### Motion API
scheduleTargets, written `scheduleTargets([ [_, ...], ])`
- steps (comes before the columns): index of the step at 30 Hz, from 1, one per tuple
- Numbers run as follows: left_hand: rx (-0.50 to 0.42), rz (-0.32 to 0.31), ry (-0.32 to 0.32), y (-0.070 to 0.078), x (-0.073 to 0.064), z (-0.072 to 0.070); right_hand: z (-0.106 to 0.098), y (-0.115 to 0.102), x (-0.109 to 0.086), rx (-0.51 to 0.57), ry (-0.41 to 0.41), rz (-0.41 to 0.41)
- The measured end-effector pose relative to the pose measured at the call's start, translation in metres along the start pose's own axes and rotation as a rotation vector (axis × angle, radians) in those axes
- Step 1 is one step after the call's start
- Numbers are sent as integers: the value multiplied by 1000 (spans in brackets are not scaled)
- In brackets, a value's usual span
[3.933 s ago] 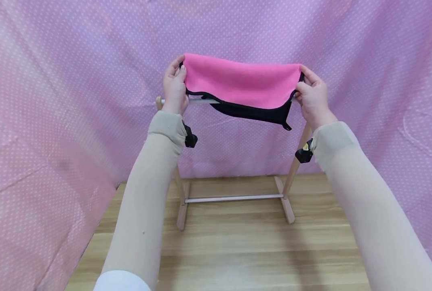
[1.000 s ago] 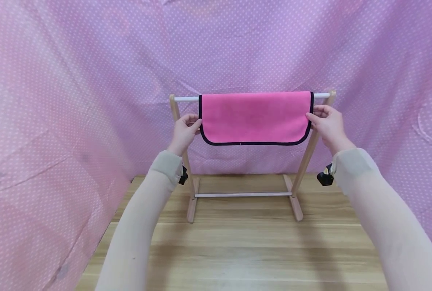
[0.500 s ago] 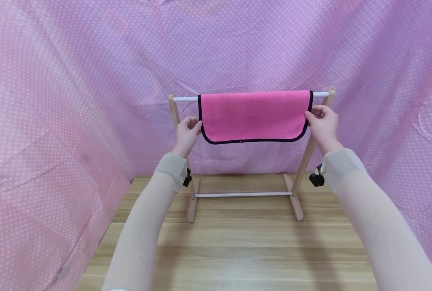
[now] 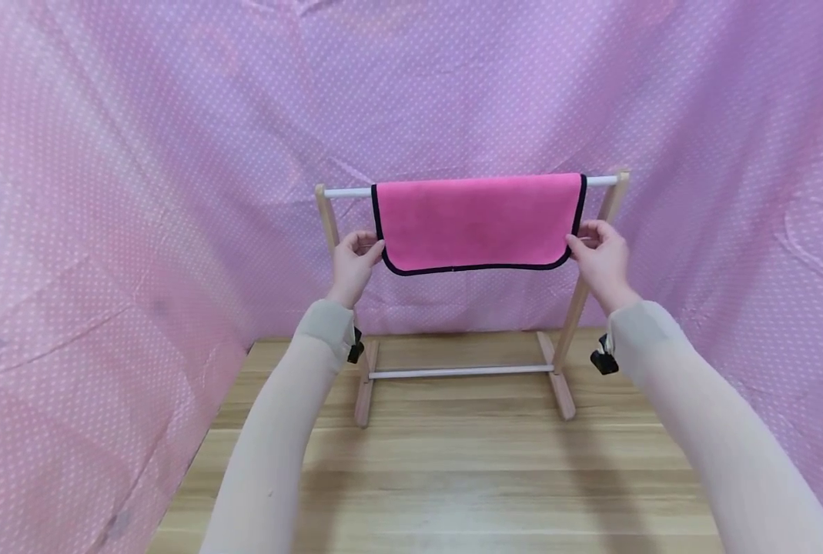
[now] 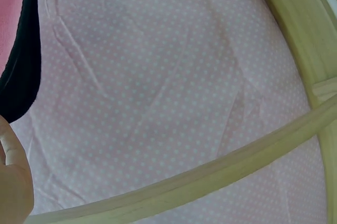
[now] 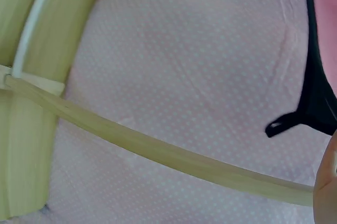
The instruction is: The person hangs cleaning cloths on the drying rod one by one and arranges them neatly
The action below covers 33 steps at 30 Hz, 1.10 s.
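Note:
A pink cloth (image 4: 480, 223) with black edging hangs folded over the white top rod (image 4: 347, 193) of a wooden rack (image 4: 572, 315). At its left edge, low down, my left hand (image 4: 352, 265) pinches the black trim between thumb and fingers. My right hand (image 4: 603, 258) pinches the opposite edge near the lower right corner. A small black loop (image 6: 283, 124) sticks out from the cloth's dark back layer in the right wrist view. Only part of the left hand (image 5: 13, 176) shows in the left wrist view, just below the black corner. Fingertips behind the cloth are hidden.
The rack stands on a wood-grain surface (image 4: 453, 477), its feet joined by a lower white rod (image 4: 460, 372). Pink dotted fabric (image 4: 453, 92) hangs behind it and at both sides. A black wrist camera (image 4: 603, 359) sits on the right sleeve.
Earlier the hands held the cloth up above the rod; it now hangs folded over it. In the last second, the right hand slid slightly down its edge, and the cloth shifted a little left in view.

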<state>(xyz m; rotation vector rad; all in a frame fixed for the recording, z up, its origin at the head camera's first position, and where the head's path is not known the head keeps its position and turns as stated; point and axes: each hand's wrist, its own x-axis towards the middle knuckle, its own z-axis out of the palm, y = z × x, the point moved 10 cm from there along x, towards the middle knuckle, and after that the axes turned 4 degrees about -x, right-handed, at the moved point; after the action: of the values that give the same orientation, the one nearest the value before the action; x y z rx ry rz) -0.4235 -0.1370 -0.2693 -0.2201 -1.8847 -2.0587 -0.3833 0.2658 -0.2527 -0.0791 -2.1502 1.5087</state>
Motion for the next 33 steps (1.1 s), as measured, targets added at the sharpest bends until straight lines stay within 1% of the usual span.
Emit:
scheduleTargets([
  [4,-12,-27,-19,-10,-7,-3,6,13,-10,77,-40,-10],
  [9,-62,-71,-29,-24,-18,-9,10,30,-24,114,-92,-3],
  [13,-88,-88,-31,-29,-24,-12,10,34,-32,159,-123,-7],
  [16,-95,-116,-42,-34,-31,-12,8,36,-38,155,-153,-13],
  [20,-113,-156,-79,-40,-46,-7,1,40,-47,83,-169,-18],
  [24,-95,-175,-125,-45,-69,-2,-6,46,-61,41,-181,-12],
  [26,-85,-170,-143,-46,-82,-2,-8,50,-71,37,-194,-13],
  [29,-89,-162,-155,-48,-99,-4,-12,53,-86,-33,-215,-38],
  [33,-121,-126,-157,-51,-119,-12,-18,53,-107,-159,-239,-128],
])
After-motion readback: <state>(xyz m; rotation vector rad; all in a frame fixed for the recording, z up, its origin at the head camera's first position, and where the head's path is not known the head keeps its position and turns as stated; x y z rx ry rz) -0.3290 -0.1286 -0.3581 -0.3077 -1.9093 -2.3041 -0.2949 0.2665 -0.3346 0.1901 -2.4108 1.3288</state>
